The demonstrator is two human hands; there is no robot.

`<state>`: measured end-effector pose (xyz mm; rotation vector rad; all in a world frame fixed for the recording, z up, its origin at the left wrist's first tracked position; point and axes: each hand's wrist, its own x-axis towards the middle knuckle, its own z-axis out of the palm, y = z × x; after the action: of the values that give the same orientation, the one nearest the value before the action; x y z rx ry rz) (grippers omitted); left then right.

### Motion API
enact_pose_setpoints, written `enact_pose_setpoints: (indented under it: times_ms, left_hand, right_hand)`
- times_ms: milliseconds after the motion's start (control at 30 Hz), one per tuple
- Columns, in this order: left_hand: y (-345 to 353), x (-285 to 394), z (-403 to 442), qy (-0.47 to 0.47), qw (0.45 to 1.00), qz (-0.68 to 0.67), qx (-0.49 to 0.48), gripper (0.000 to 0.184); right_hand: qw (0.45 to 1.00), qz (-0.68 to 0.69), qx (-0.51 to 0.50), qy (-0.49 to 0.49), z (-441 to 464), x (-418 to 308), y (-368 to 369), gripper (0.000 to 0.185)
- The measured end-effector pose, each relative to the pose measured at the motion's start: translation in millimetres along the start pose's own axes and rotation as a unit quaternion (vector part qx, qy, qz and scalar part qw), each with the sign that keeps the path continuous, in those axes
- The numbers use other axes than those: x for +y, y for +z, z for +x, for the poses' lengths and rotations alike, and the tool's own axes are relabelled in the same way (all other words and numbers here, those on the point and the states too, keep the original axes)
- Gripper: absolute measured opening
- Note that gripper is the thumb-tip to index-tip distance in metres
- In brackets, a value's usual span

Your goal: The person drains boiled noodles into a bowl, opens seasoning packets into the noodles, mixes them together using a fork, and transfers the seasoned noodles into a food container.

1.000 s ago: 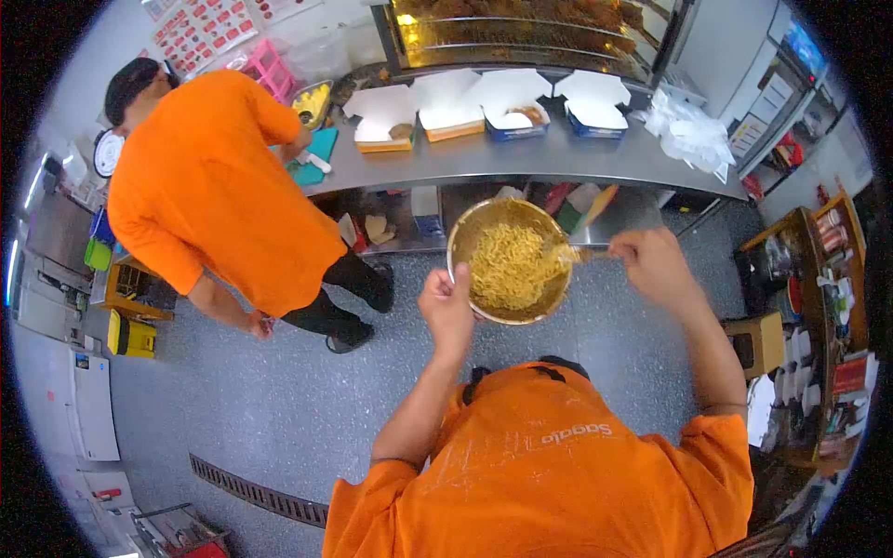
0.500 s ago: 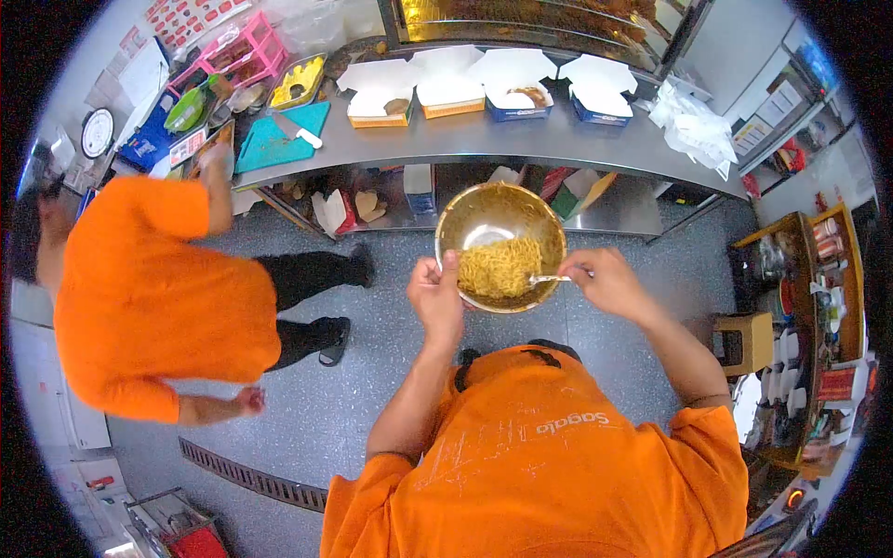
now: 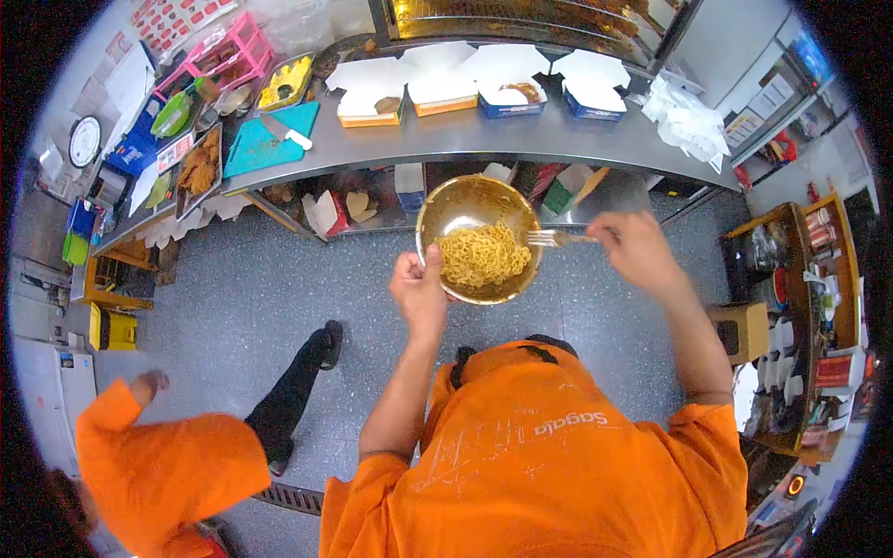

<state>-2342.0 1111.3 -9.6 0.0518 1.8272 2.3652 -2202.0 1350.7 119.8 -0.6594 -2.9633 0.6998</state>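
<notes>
My left hand grips the lower left rim of a round metal bowl, thumb over the edge, holding it in the air in front of the counter. A heap of yellow noodles lies in the bowl. In my right hand is a fork, pinched by its handle. Its tines point left and reach the bowl's right rim. The bowl is tilted so its inside shows.
A steel counter carries several open takeaway boxes, a knife on a blue cutting board and a tray of fried food. A co-worker in an orange shirt is at lower left. Shelves stand right.
My right hand has lifted the fork from the noodles and moved up and right. The bowl has shifted slightly left. The co-worker has moved away from the counter toward the lower left.
</notes>
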Motion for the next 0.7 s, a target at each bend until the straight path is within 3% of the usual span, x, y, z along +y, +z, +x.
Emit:
enact_pose_setpoints:
  times_ms: [67,167,200,267,400,467,500,633,700]
  left_hand:
    - [-0.8,-3.3,3.1,-0.016,0.999,0.025,-0.041,0.03]
    - [2.9,-10.8,2.6,0.012,0.997,0.052,-0.059,0.03]
    - [4.6,-9.1,2.7,-0.004,0.998,0.047,-0.05,0.031]
    - [0.4,-11.2,3.9,-0.017,0.998,0.04,-0.039,0.031]
    - [-0.5,-5.7,6.8,-0.035,0.999,0.013,-0.018,0.032]
    - [-0.9,-7.6,14.5,-0.035,0.999,-0.002,-0.011,0.032]
    - [-0.1,-9.1,18.0,-0.037,0.999,-0.019,-0.003,0.032]
    - [10.5,-13.2,39.9,-0.054,0.999,-0.008,0.004,0.033]
    - [20.0,-15.1,54.8,-0.055,0.998,-0.011,0.013,0.033]
  right_hand:
    - [0.979,-0.171,-0.015,-0.108,25.4,-15.1,32.2,0.015]
    - [0.972,-0.165,-0.097,-0.135,47.6,-21.1,84.1,0.015]
    - [0.989,-0.024,-0.094,-0.109,51.3,-17.8,95.1,0.015]
    - [0.973,0.205,-0.1,-0.025,58.1,-7.5,116.8,0.015]
    - [0.946,0.313,-0.079,0.018,70.6,-1.7,112.6,0.018]
    - [0.913,0.37,-0.111,0.129,74.8,-8.3,87.4,0.015]
    - [0.913,0.371,-0.111,0.13,78.3,-11.0,77.5,0.015]
    - [0.901,0.409,-0.087,0.114,108.2,-6.4,47.8,0.014]
    - [0.967,0.248,0.023,-0.053,125.4,-12.4,26.3,0.015]
